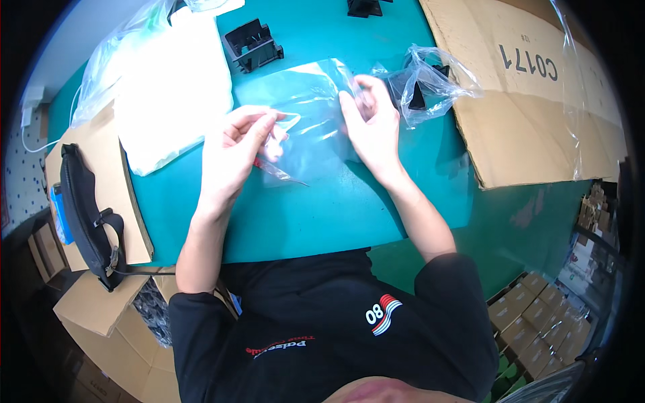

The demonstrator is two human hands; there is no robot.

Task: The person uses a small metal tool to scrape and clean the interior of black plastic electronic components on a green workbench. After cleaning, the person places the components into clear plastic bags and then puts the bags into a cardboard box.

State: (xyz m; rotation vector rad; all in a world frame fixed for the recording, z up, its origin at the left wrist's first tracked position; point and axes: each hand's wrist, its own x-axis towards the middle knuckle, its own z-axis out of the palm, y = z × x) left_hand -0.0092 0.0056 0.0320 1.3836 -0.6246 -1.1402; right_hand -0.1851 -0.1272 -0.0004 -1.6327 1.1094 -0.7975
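Note:
A clear plastic bag (312, 127) is spread between my hands above the green table. My left hand (235, 144) pinches the bag's left edge between thumb and fingers. At the bag's right side, my right hand (373, 131) has its thumb and curled fingers on the film; its fingertips are slightly blurred. Beneath my left hand shows a slim tool with a red end (285, 176) and a thin tip; its exact kind is unclear. Right of my right hand lies another crumpled clear bag (437, 84) with a black part (416, 97) in it.
A black plastic housing (252, 47) stands at the back of the green table (302, 228), another black part (365, 7) farther back. White plastic sheeting (171, 87) lies at left, flattened cardboard (531, 127) at right. A black waist pouch (87, 208) rests on cardboard at far left.

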